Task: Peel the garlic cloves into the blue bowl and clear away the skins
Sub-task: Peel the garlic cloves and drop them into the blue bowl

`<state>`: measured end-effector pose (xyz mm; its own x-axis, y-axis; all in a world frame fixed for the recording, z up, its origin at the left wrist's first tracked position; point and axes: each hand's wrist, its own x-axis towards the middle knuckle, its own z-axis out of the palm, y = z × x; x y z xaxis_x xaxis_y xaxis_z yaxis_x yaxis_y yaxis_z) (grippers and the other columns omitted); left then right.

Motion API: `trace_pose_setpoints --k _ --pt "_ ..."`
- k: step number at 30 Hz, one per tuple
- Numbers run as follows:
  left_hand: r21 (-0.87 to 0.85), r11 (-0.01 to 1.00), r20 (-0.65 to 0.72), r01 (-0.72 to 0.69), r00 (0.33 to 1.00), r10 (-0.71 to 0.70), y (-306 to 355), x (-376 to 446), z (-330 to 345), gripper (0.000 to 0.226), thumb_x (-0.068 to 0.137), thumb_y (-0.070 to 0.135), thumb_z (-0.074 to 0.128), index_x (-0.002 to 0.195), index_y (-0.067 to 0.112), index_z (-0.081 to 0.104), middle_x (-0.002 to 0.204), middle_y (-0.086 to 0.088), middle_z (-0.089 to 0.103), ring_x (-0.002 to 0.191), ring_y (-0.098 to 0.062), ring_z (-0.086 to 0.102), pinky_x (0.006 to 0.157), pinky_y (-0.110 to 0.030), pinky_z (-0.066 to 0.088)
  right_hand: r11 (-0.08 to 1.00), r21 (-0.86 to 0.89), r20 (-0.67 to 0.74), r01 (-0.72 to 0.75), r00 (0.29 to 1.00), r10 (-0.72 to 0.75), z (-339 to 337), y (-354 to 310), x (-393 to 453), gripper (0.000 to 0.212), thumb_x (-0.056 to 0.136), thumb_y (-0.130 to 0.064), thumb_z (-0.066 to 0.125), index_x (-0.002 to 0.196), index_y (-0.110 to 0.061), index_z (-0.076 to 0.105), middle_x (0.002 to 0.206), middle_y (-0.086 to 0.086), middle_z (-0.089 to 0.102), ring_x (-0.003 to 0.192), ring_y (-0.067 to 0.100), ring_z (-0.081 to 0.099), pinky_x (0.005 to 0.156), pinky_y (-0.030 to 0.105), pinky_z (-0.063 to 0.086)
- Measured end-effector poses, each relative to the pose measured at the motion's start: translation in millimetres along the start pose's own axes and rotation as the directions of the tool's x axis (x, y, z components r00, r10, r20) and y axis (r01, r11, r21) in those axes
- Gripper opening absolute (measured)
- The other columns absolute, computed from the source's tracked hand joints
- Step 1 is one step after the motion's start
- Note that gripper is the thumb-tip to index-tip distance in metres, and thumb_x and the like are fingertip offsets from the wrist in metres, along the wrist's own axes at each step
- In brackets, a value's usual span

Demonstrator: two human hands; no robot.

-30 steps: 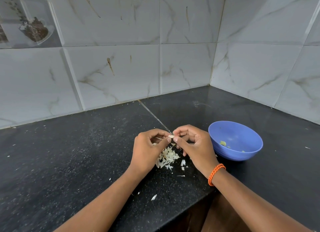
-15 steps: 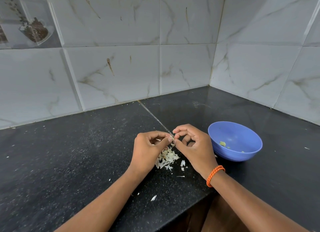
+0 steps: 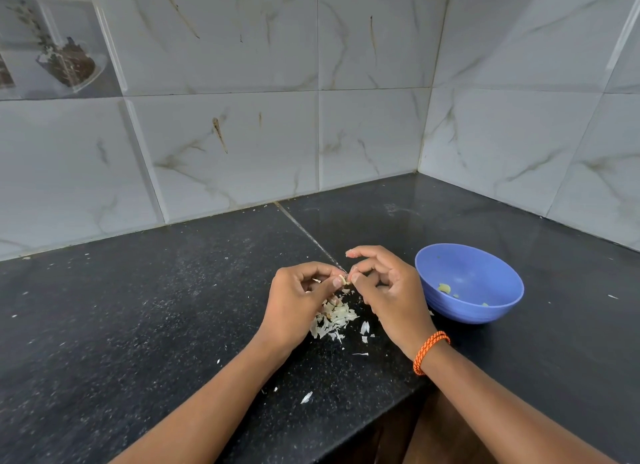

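A small garlic clove (image 3: pixel 345 279) is pinched between both hands above the black counter. My left hand (image 3: pixel 298 300) holds it between thumb and curled fingers. My right hand (image 3: pixel 388 290) pinches its other end, with the index finger lifted. Under the hands lies a pile of pale garlic skins (image 3: pixel 334 319). The blue bowl (image 3: pixel 471 283) stands just right of my right hand, with a few peeled pieces of garlic (image 3: pixel 445 288) inside.
The black stone counter (image 3: pixel 138 307) fills a tiled corner; walls rise behind and to the right. Loose skin flakes (image 3: pixel 306 397) lie toward the front edge (image 3: pixel 346 439), which drops off below my forearms. An orange band (image 3: pixel 429 351) circles my right wrist.
Both hands stay together over the skin pile, working the clove. My right index finger has lifted away from it. The bowl has not moved.
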<state>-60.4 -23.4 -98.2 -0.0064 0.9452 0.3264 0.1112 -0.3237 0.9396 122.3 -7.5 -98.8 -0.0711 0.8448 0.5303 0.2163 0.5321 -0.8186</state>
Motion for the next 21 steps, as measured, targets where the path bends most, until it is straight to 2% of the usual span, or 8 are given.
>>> trace_pose_setpoints --k 3,6,7,11,13,15,17,21 --pt "0.029 0.999 -0.024 -0.023 0.999 0.024 -0.8 0.5 -0.8 0.006 0.099 0.017 0.08 0.096 0.02 0.085 0.087 -0.003 0.082 0.071 -0.02 0.069 0.062 -0.032 0.056 1.0 -0.001 0.012 -0.014 1.0 0.014 0.6 0.6 -0.5 0.035 0.1 -0.005 0.067 0.122 -0.031 0.073 0.092 -0.004 0.076 0.07 0.018 0.068 0.059 0.03 0.054" --pt "0.047 0.998 -0.056 -0.033 0.998 0.035 0.1 0.1 -2.3 0.004 0.097 0.018 0.082 0.095 0.019 0.085 0.086 -0.001 0.082 0.069 -0.021 0.073 0.062 -0.033 0.058 1.0 -0.025 0.038 -0.009 0.999 0.01 2.9 -1.1 -2.3 0.034 0.099 -0.007 0.07 0.124 -0.03 0.074 0.097 -0.006 0.076 0.081 0.02 0.072 0.065 0.043 0.06" --pt "0.045 0.998 -0.062 -0.033 0.997 0.036 0.7 -0.2 -2.7 0.002 0.095 0.018 0.084 0.094 0.018 0.085 0.086 0.0 0.082 0.069 -0.02 0.074 0.062 -0.031 0.059 0.999 -0.037 0.044 -0.006 0.999 0.007 3.3 -1.6 -2.7 0.033 0.097 -0.009 0.073 0.124 -0.03 0.073 0.097 -0.007 0.076 0.082 0.02 0.073 0.066 0.043 0.061" --pt "0.07 0.997 -0.079 -0.024 0.996 0.029 1.5 -0.2 -2.8 0.005 0.092 0.021 0.087 0.092 0.017 0.085 0.084 0.0 0.082 0.067 -0.02 0.076 0.063 -0.036 0.063 0.996 -0.085 0.038 0.018 0.999 -0.015 2.9 -3.6 -2.8 0.032 0.095 -0.013 0.078 0.123 -0.026 0.073 0.093 -0.012 0.076 0.083 0.014 0.075 0.062 0.026 0.056" --pt "0.096 0.995 -0.087 -0.023 0.996 0.031 0.6 -0.1 -2.6 0.004 0.092 0.021 0.087 0.091 0.017 0.085 0.083 0.001 0.082 0.066 -0.02 0.075 0.065 -0.033 0.062 0.996 -0.088 0.028 0.026 0.999 -0.024 3.0 -5.0 -3.0 0.031 0.093 -0.013 0.08 0.121 -0.025 0.074 0.091 -0.011 0.076 0.082 0.013 0.074 0.061 0.018 0.051" --pt "0.096 0.995 -0.093 -0.018 0.995 0.027 0.0 0.0 -2.5 0.004 0.092 0.02 0.087 0.09 0.017 0.085 0.082 0.001 0.082 0.064 -0.02 0.074 0.065 -0.034 0.062 0.996 -0.083 0.022 0.03 0.999 -0.028 3.3 -5.6 -3.1 0.031 0.092 -0.015 0.082 0.121 -0.025 0.074 0.091 -0.01 0.076 0.082 0.014 0.073 0.061 0.016 0.049" --pt "0.085 0.996 -0.087 -0.018 0.996 0.026 0.1 0.3 -2.2 0.004 0.093 0.02 0.086 0.09 0.017 0.085 0.081 0.0 0.082 0.064 -0.019 0.073 0.066 -0.038 0.062 0.997 -0.072 0.022 0.022 1.0 -0.021 2.8 -5.3 -2.6 0.031 0.093 -0.015 0.082 0.121 -0.026 0.074 0.091 -0.01 0.076 0.083 0.015 0.073 0.06 0.021 0.052" --pt "0.082 0.996 -0.067 -0.023 0.997 0.029 1.7 0.4 -1.2 0.004 0.094 0.019 0.085 0.091 0.017 0.085 0.08 0.0 0.081 0.064 -0.017 0.071 0.07 -0.042 0.062 0.998 -0.059 0.02 -0.014 1.0 0.015 1.7 -4.6 -1.6 0.03 0.095 -0.012 0.078 0.118 -0.03 0.075 0.094 -0.012 0.077 0.085 0.016 0.074 0.067 0.045 0.06"
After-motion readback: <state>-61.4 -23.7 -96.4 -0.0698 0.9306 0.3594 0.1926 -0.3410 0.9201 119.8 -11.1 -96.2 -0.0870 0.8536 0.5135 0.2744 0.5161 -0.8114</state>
